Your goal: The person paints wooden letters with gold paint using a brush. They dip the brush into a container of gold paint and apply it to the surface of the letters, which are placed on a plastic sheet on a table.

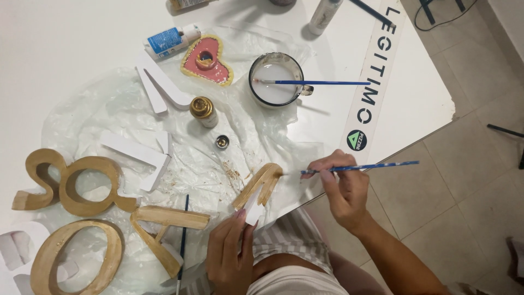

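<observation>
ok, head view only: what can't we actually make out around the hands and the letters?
- Brush tip: too small to tell whether it touches the gold letter.
- White lower end of that letter: partly covered by the left hand grip.
- White letter at the left edge: cut off by the frame.
- Bottles at the top edge: cropped.
- Small cap: contents too small to see.
- Right hand: its fingers hide the brush's middle.

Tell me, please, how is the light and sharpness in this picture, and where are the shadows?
Head view: bright, even light; the white table is nearly washed out; the plastic sheet shows soft glare; the cup casts a faint shadow rightward; the right hand and its brush are slightly soft.
</observation>
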